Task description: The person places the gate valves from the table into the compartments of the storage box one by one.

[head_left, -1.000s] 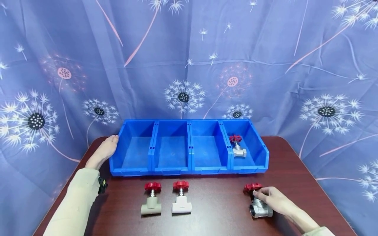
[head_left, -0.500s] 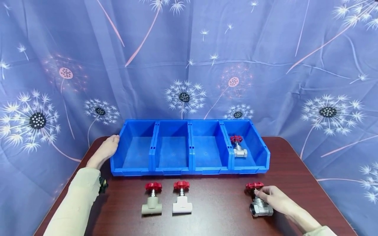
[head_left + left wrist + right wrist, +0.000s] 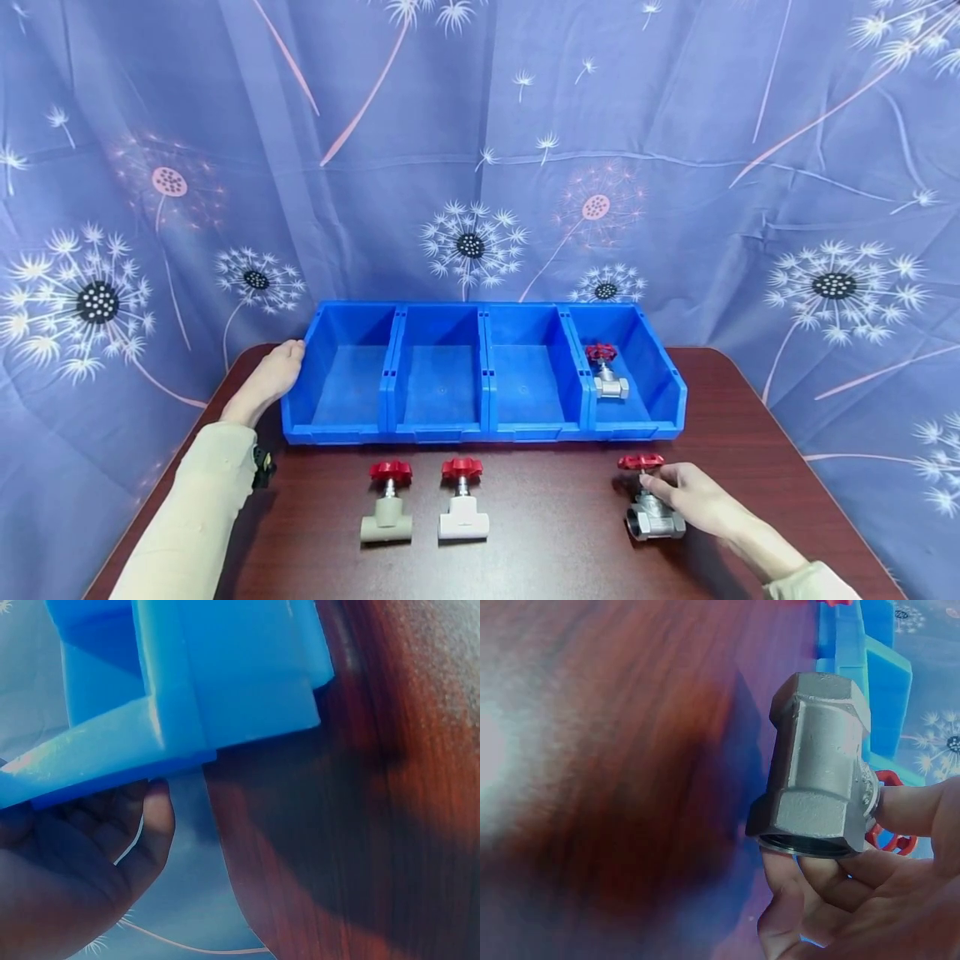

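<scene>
"What has the right hand got?"

"The right hand (image 3: pixel 697 500) pinches the grey metal valve (image 3: pixel 656 518) by the neck, under its red handwheel (image 3: pixel 640 461). The wheel is uppermost, and one hexagonal pipe end shows its dark opening."

"Where is that valve?"

"Near the right end of the surface (image 3: pixel 555 500), in front of the row of blue bins (image 3: pixel 435 435). I can't tell whether its base touches down."

"And the left hand?"

"The left hand (image 3: pixel 273 375) touches the outer left side of the bins. The rim hides some fingertips, so I can't tell whether it grips or merely rests there."

"What's in the bins?"

"A silvery valve (image 3: pixel 611 387) with a red wheel sits in the rightmost of four compartments."

"Anything else out front?"

"A beige valve (image 3: pixel 386 527) and a white valve (image 3: pixel 463 523), side by side and apart, both red-wheeled, left of the held one."

"Any brand or lettering?"

"Whatever marking the valve bodies carry is too small or blurred to read. The blue curtain (image 3: pixel 375 225) behind bears printed dandelions in white and pink."
</scene>
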Demonstrator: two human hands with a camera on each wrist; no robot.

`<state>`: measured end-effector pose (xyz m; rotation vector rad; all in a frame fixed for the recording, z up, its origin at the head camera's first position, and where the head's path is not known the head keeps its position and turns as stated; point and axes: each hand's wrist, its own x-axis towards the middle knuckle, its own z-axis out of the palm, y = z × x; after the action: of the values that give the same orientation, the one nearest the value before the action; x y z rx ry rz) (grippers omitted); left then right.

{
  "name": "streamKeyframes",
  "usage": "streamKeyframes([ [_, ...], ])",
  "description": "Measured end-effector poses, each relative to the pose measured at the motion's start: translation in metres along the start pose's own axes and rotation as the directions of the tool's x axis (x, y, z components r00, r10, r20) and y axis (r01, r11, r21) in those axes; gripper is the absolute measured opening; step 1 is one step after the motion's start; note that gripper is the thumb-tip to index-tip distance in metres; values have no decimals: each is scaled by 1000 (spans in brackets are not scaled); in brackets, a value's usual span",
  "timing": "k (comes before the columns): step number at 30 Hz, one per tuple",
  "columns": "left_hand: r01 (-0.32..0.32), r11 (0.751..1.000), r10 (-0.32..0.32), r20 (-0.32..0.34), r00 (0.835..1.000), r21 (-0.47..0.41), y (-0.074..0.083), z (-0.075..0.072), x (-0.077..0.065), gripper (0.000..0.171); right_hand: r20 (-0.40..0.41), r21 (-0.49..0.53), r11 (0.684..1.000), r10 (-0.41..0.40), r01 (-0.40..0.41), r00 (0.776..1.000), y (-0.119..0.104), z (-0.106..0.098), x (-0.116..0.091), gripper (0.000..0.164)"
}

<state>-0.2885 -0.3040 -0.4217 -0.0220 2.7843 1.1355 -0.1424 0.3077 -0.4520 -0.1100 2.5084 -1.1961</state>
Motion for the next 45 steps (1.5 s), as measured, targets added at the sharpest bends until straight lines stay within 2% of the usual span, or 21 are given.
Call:
streamKeyframes([
  [6, -13, 1000, 13, -12, 1000, 2, -1, 0, 0, 62, -7, -7, 1000, 4, -4, 1000, -13, -7, 1, 32],
  [20, -9, 1000, 9, -3, 1000, 22, -1, 0, 3, 64, -61, -108, 990, -101, 94, 993, -46, -18, 8, 30],
  [26, -1, 1000, 1, 8, 1000, 10, -3, 1, 3, 66, -63, -107, 989, -104, 97, 993, -64, -22, 14, 27],
  [32, -22, 1000, 22, -9, 1000, 19, -4, -1, 3, 63, -54, -191, 971, -156, 143, 986, -81, -20, 20, 25],
  [37, -14, 1000, 14, -1, 1000, 9, -3, -2, 1, 64, -22, -266, 946, -198, 185, 980, -95, -15, 27, 25],
  [45, -50, 998, 52, -49, 997, 28, -3, -1, 1, 57, -11, -319, 922, -233, 217, 972, -113, -10, 40, 26],
])
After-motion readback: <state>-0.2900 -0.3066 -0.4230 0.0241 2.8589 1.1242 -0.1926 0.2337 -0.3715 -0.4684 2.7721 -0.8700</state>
